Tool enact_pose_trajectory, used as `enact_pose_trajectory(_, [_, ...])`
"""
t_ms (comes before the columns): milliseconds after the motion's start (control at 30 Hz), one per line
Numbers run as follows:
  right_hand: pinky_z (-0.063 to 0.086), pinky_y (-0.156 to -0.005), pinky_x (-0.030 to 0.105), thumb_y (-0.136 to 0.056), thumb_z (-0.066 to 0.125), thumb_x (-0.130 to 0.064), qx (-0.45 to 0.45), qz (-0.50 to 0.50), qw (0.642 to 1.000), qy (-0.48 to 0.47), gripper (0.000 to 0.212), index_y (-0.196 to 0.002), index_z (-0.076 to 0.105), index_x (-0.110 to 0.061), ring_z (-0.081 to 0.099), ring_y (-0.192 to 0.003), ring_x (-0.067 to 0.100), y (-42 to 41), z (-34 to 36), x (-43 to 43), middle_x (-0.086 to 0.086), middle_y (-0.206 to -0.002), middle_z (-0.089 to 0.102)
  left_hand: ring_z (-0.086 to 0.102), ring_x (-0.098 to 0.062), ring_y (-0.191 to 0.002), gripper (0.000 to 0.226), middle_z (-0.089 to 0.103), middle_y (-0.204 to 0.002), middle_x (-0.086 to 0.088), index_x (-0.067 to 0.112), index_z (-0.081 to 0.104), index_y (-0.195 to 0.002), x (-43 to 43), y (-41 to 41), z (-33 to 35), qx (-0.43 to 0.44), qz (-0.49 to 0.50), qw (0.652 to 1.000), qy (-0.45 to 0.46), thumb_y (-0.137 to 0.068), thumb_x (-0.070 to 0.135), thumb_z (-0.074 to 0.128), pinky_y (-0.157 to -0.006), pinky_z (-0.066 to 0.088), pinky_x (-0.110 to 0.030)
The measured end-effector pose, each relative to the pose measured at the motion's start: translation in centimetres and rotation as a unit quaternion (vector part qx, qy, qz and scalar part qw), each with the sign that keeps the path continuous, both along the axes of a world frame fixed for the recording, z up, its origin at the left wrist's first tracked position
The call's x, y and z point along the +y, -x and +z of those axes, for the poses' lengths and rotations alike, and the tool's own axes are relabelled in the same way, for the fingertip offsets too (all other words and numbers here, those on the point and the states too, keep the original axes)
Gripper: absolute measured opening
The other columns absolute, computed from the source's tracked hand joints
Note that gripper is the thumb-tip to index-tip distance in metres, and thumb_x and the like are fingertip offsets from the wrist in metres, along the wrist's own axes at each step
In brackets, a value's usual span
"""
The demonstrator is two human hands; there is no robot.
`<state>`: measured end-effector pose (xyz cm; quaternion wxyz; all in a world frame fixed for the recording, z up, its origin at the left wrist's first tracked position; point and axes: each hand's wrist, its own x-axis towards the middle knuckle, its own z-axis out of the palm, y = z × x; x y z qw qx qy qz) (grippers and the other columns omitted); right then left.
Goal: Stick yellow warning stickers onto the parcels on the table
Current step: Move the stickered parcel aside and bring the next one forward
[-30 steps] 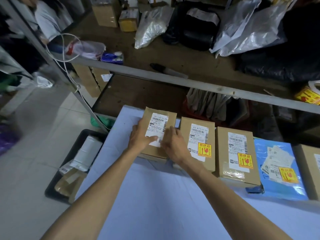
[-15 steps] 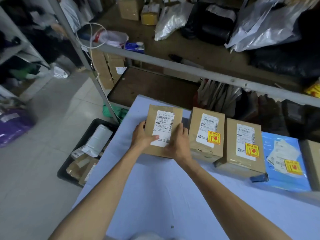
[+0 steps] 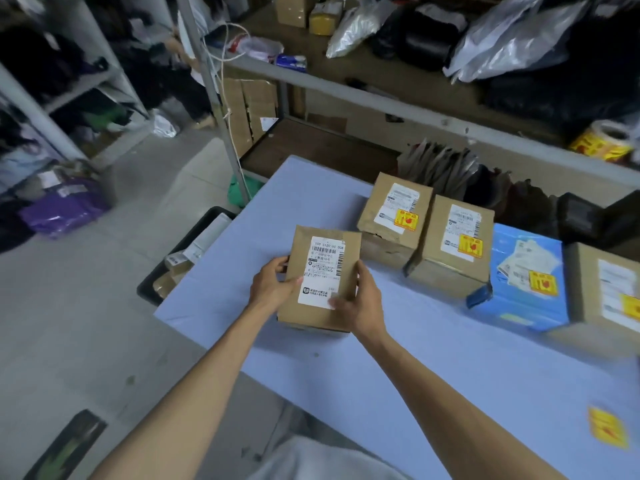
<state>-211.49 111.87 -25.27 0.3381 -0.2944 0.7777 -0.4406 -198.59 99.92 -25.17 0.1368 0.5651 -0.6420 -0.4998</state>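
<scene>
Whereas a second ago the unstickered cardboard parcel (image 3: 323, 271) stood in the row, it has now been drawn toward the person, apart from the stickered boxes (image 3: 391, 220), ready for labelling. The left hand (image 3: 273, 289) and right hand (image 3: 362, 303) clasp its opposite edges, holding the parcel between them. Loose yellow warning stickers (image 3: 607, 433) lie on the blue table (image 3: 415, 375), near right.

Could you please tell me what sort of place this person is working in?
Most likely a parcel depot or stockroom: labelled cardboard parcels line the blue table, the metal shelf behind holds bagged packages, and a roll of yellow stickers sits on it at the right.
</scene>
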Motion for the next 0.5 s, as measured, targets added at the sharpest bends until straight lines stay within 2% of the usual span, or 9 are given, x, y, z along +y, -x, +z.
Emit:
enact_pose_trajectory(100, [0.046, -0.100, 0.045, -0.060, 0.075, -0.008, -0.004, -0.021, 1.000, -0.011, 0.085, -0.137, 0.040, -0.018, 0.051, -0.119, 0.020, 1.4, 0.1, 5.9, 0.002, -0.130, 0.054, 0.058, -0.017, -0.114, 0.058, 0.061, -0.126, 0.000, 0.021, 0.055, -0.131, 5.9, 1.2, -0.1, 0.006, -0.027, 1.000, -0.014, -0.077, 0.020, 0.078, -0.099, 0.046, -0.034])
enact_pose_trajectory(233, [0.039, -0.108, 0.042, -0.066, 0.076, 0.003, -0.001, -0.076, 0.996, -0.038, 0.094, -0.147, 0.029, -0.006, 0.043, -0.129, 0.025, 5.2, 0.4, 15.1, 0.010, -0.140, 0.044, 0.058, -0.016, -0.114, 0.064, 0.062, -0.125, 0.002, 0.025, 0.054, -0.132, 14.1, 5.8, -0.4, 0.009, -0.099, 0.995, -0.024, -0.074, 0.020, 0.080, -0.100, 0.046, -0.035])
enact_pose_trajectory(367, [0.040, -0.107, 0.040, -0.066, 0.076, 0.004, -0.004, -0.156, 0.985, -0.067, 0.093, -0.146, 0.031, -0.008, 0.045, -0.129, 0.024, 9.8, 0.8, 24.0, 0.009, -0.142, 0.044, 0.059, -0.016, -0.113, 0.069, 0.063, -0.122, 0.001, 0.023, 0.052, -0.134, 21.5, 12.1, -0.7, 0.020, -0.184, 0.982, -0.035, -0.072, 0.014, 0.080, -0.098, 0.046, -0.032])
enact_pose_trajectory(500, [0.040, -0.107, 0.037, -0.071, 0.074, 0.005, -0.023, -0.210, 0.974, -0.079, 0.091, -0.148, 0.028, -0.009, 0.043, -0.132, 0.022, 13.1, 1.1, 29.7, 0.006, -0.147, 0.040, 0.060, -0.016, -0.106, 0.067, 0.064, -0.122, 0.001, 0.023, 0.053, -0.134, 26.3, 16.8, -0.8, 0.032, -0.229, 0.972, -0.034, -0.073, 0.012, 0.079, -0.095, 0.046, -0.030])
